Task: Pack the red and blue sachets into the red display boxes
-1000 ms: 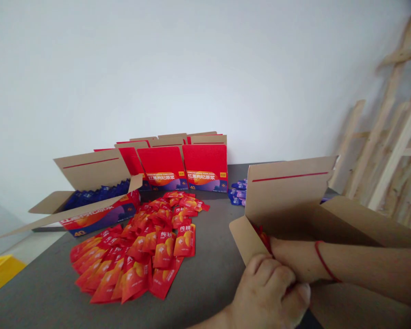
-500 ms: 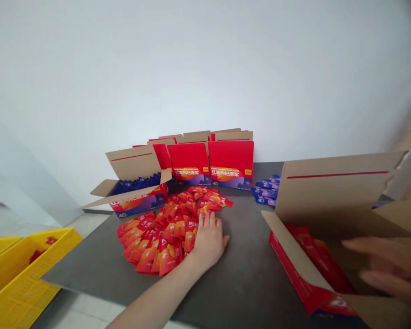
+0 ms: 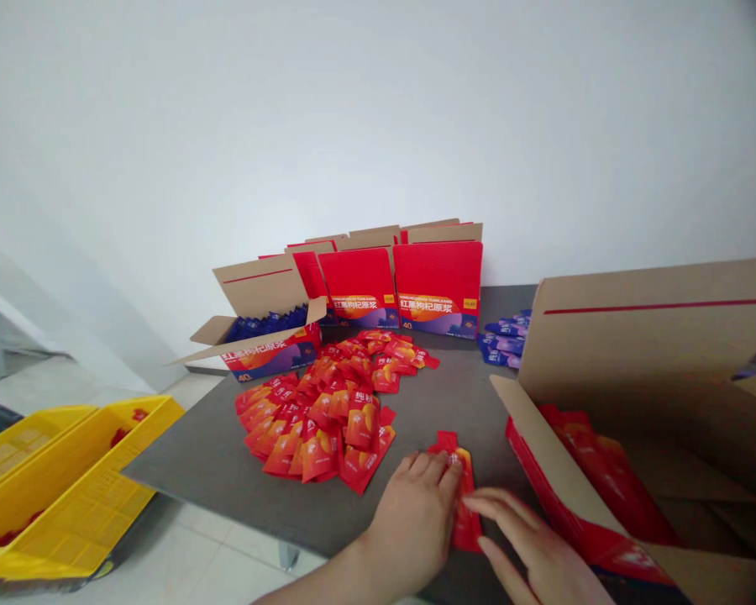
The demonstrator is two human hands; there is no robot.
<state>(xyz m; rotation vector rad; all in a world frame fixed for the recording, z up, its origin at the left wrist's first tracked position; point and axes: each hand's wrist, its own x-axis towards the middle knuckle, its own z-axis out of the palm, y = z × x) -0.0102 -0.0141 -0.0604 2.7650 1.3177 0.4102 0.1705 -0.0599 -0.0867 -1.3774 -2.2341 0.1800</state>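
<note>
A red sachet (image 3: 467, 523) lies on the dark table near its front edge. My left hand (image 3: 416, 508) has its fingers bent over the sachet's left side, closed on it. From the right, my right hand (image 3: 529, 546) reaches in with fingers stretched and thumb apart, its fingertips at the sachet's right edge. To the left of my hands spreads a pile of red sachets (image 3: 318, 420), fanned out and overlapping. Beside my right hand stands an open carton (image 3: 560, 479), flaps up, with several red sachets (image 3: 605, 470) inside along its left wall.
Upright red cartons (image 3: 438, 290) stand in rows at the back of the table (image 3: 220, 454). An open carton (image 3: 270, 355) at the left holds blue sachets (image 3: 268, 323). More blue sachets (image 3: 504, 340) lie behind the right carton. Yellow crates (image 3: 94, 504) sit low at the left.
My left hand has moved from the pile toward the front right, onto a red sachet. My right hand has come out of the right carton to that sachet. The view has shifted slightly.
</note>
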